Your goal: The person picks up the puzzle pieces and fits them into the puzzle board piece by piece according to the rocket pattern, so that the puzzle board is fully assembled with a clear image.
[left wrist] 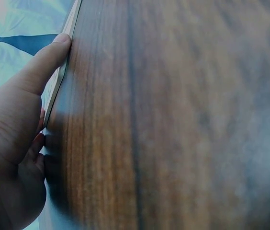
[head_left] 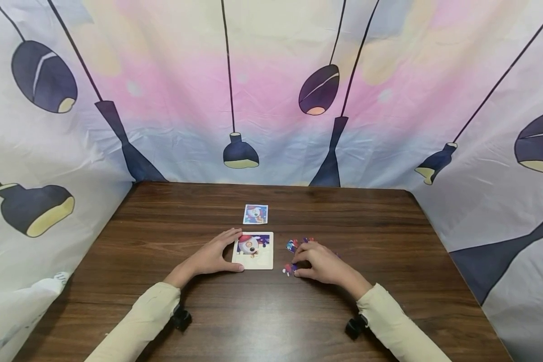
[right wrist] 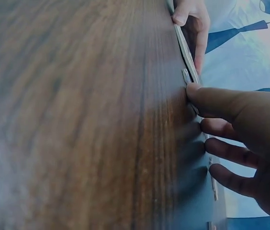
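Note:
A square puzzle board (head_left: 264, 259) with a partly filled cartoon picture lies on the table. My left hand (head_left: 212, 254) holds it at the left side, thumb on the lower edge and fingers by the upper left corner. In the left wrist view the thumb (left wrist: 53, 55) rests along the board's edge. To the right, my right hand (head_left: 321, 264) bends over loose puzzle pieces (head_left: 291, 245). Its thumb and index finger pinch a purple and red puzzle piece (head_left: 287, 268) at the table surface. The right wrist view shows the right thumb (right wrist: 211, 100) on that piece, with the index fingertip largely hidden.
A small printed picture card (head_left: 255, 214) lies behind the board. More pieces (head_left: 308, 240) are partly covered by the right hand. The brown wooden table (head_left: 271, 317) ends at a patterned fabric backdrop (head_left: 271, 100), which also hangs along both sides.

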The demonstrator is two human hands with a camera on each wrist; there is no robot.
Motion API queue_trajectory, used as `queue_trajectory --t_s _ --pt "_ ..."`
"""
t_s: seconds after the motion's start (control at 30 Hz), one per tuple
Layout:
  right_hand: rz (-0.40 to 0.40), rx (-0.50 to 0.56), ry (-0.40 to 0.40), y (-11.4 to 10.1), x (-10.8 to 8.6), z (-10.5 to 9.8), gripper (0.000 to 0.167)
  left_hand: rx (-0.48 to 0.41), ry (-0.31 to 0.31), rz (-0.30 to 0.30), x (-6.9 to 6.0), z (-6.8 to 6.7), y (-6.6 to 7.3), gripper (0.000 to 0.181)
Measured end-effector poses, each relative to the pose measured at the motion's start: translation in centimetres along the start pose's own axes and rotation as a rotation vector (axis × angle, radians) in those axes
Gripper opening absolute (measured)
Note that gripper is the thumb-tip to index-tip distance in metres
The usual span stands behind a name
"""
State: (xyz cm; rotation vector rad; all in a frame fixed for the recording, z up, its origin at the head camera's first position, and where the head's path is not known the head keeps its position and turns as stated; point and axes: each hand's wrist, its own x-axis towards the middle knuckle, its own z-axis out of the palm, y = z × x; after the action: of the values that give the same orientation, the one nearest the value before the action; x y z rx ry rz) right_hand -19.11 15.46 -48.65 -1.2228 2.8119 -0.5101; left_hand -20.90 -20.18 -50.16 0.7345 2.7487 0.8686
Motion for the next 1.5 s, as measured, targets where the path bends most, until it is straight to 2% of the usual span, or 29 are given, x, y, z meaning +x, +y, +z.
queue_trajectory --t_s 0.37,0.57,0.87,1.13,1.37,1.5 --pt "0.062 0.065 0.035 0.3 0.2 0.1 0.025 -0.001 -0.001 -0.006 -0.3 0.0 0.0 0.107" --pt "0.078 0.079 0.086 0.0 0.4 0.1 0.026 -0.002 0.004 -0.003 -0.3 0.1 0.0 0.107" --pt "0.084 -0.001 0.179 -0.9 1.5 0.2 0.026 0.008 0.007 -0.009 -0.4 0.2 0.1 0.107" --pt "0.097 -0.029 0.193 -1.2 3.1 0.3 0.028 0.001 0.005 -0.016 -0.3 0.3 0.1 0.107" --pt "0.065 -0.043 0.194 -1.4 5.3 0.7 0.027 -0.011 0.005 0.018 -0.2 0.2 0.0 0.106" --pt "0.045 -0.066 0.187 -1.5 6.6 0.8 0.029 -0.008 0.003 0.006 -0.2 0.1 0.0 0.106"
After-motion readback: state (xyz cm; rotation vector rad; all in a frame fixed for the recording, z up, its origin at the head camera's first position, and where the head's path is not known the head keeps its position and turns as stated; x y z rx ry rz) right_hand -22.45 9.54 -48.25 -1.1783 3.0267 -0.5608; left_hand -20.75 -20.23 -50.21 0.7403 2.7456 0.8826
